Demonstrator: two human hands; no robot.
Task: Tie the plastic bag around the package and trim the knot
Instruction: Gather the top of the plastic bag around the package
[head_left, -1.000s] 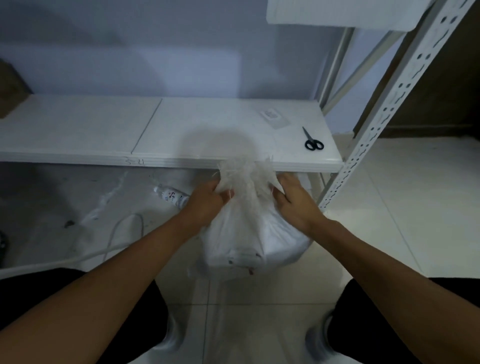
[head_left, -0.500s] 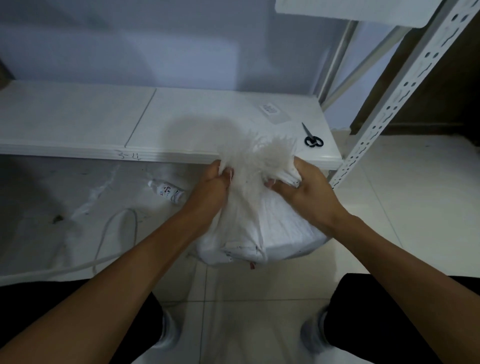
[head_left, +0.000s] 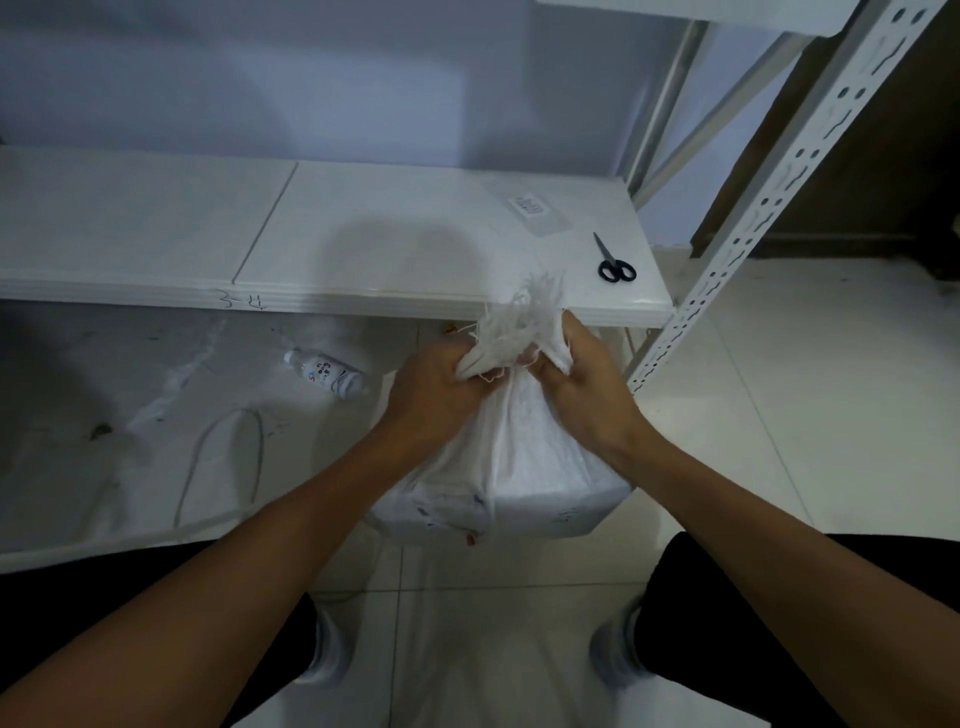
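Observation:
A white plastic bag (head_left: 524, 467) with a boxy package inside stands on the tiled floor in front of me. Its frayed mouth (head_left: 524, 322) is bunched into a tuft above the package. My left hand (head_left: 431, 384) grips the left side of the gathered neck. My right hand (head_left: 582, 374) grips the right side, close against the left. Black-handled scissors (head_left: 615, 262) lie on the white shelf (head_left: 363, 239), up and to the right of the bag, untouched.
A small plastic bottle (head_left: 327, 375) lies on the floor under the shelf, with a white cable (head_left: 228, 457) looping to its left. A perforated white rack post (head_left: 737, 244) rises right of the bag. A label sheet (head_left: 535, 210) lies on the shelf. My knees flank the tiles below.
My hands have drawn the bag's mouth together from a spread opening into a tight tuft, and they now sit closer to each other. The bag shifted slightly right.

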